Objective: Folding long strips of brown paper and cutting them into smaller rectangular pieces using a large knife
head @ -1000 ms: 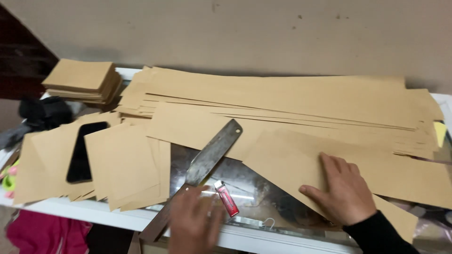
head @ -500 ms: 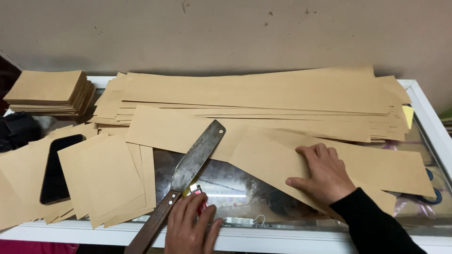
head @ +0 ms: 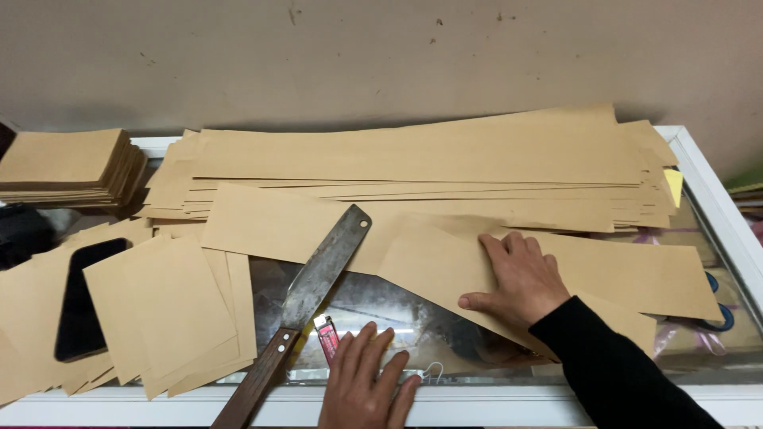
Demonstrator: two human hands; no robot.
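My right hand [head: 520,278] lies flat with fingers spread on a long brown paper strip [head: 636,274], pressing it onto the glass counter top [head: 381,306]. My left hand [head: 362,385] rests open on the glass at the front edge, fingers apart and holding nothing. Just left of it are a small red lighter [head: 327,340] and a large old knife [head: 322,266] with a wooden handle [head: 254,385]. The knife lies diagonally, its blade tip resting on the paper strip. Neither hand touches the knife.
A thick pile of long brown strips [head: 413,163] spans the back of the counter. Cut brown rectangles [head: 175,310] lie at the left with a black phone [head: 83,298] on them. A neat stack of cut pieces [head: 67,163] sits at the back left. A white frame [head: 715,206] edges the counter.
My left hand has come off the knife handle and moved right onto the glass, fingers spread. The camera has shifted left and nearer. My right hand stays on the strip.
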